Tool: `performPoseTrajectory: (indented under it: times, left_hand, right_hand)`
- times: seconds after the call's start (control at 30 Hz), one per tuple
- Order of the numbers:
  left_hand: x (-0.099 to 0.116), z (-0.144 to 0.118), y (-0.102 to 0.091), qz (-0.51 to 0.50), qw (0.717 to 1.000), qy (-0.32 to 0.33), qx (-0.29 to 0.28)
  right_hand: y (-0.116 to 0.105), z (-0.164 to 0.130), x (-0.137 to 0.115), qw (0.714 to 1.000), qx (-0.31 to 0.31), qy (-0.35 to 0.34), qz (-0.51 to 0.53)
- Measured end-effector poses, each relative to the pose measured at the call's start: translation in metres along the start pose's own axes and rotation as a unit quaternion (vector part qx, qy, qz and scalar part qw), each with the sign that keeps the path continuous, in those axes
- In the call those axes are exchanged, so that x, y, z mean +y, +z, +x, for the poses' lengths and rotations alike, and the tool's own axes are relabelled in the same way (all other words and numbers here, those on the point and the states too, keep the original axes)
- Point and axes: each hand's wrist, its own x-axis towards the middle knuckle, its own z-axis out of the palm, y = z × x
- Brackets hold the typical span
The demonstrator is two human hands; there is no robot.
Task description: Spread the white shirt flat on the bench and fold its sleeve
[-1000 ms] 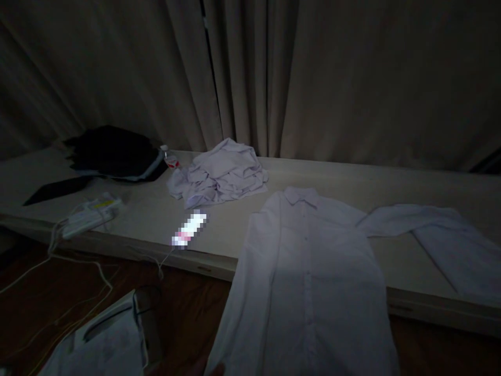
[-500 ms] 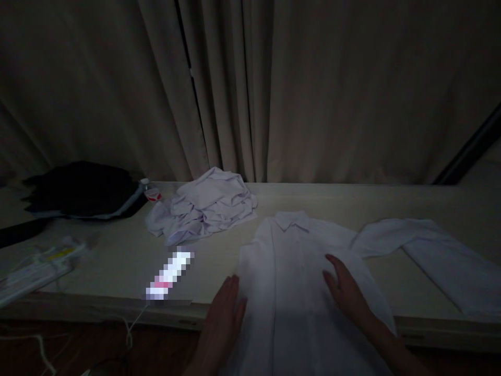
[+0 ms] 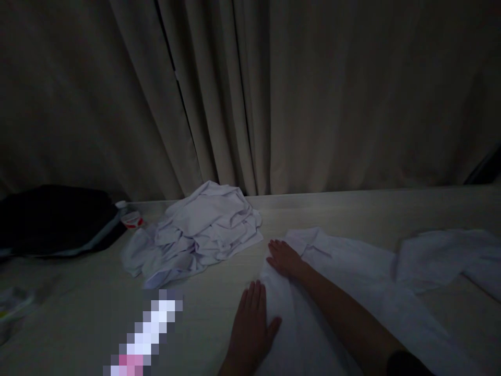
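The white shirt [image 3: 364, 277] lies spread out, front up, on the pale surface [image 3: 211, 318], its collar toward the curtain [image 3: 313, 94] and its body running down past the bottom of the view. In the dim light the cloth looks plain and faintly lilac; the collar is folded down, and soft creases cross the front. One sleeve reaches out to the right of the view, bent and a little blurred.

The right hand [image 3: 285, 258] rests on the shirt's shoulder just beside the collar, its grip unclenched, fingers laid nearly straight and flat to the cloth. Its forearm slants across the shirt front. The left hand [image 3: 252, 324] is at the shirt's left edge in the view, its grip also loose: fingers extended together, thumb held out over the fabric. Whether its palm presses the cloth or the surface, I cannot tell.
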Motion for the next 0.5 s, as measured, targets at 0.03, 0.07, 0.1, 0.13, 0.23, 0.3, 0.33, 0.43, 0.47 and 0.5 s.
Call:
performPoseTrajectory:
  times: [0.03, 0.07, 0.1, 0.13, 0.23, 0.3, 0.33, 0.43, 0.47, 0.5]
  left_hand:
    - [0.0, -0.002, 0.001, -0.005, 1.0, 0.003, -0.011]
    - [0.0, -0.005, 0.001, -0.01, 1.0, 0.006, -0.02]
    - [0.0, -0.007, 0.001, -0.015, 0.999, 0.005, -0.028]
    - [0.0, -0.009, 0.001, -0.021, 0.999, 0.004, -0.036]
    - [-0.004, -0.011, -0.001, -0.043, 0.997, 0.003, -0.056]
    - [-0.006, -0.007, -0.004, -0.057, 0.996, 0.007, -0.07]
    - [-0.006, -0.005, -0.007, -0.063, 0.995, 0.01, -0.075]
    - [0.007, -0.004, -0.023, -0.074, 0.994, 0.016, -0.078]
    - [0.017, -0.01, -0.031, -0.082, 0.993, 0.023, -0.078]
    - [0.029, -0.019, -0.04, -0.099, 0.991, 0.036, -0.08]
  right_hand:
    - [0.006, 0.004, 0.004, 1.0, -0.007, 0.002, -0.001]
    - [0.012, 0.007, 0.008, 1.0, -0.013, 0.005, -0.002]
    - [0.017, 0.008, 0.012, 1.0, -0.017, 0.006, -0.003]
    - [0.021, 0.008, 0.017, 1.0, -0.017, 0.005, -0.004]
    - [0.026, 0.007, 0.026, 1.0, -0.005, -0.005, -0.013]
    - [0.025, 0.006, 0.029, 1.0, -0.005, -0.01, -0.02]
    - [0.024, 0.006, 0.03, 1.0, -0.01, -0.012, -0.023]
    - [0.02, 0.007, 0.029, 0.999, -0.022, -0.008, -0.037]
    - [0.018, 0.007, 0.028, 0.999, -0.024, -0.007, -0.043]
    - [0.017, 0.008, 0.027, 0.998, -0.025, -0.007, -0.05]
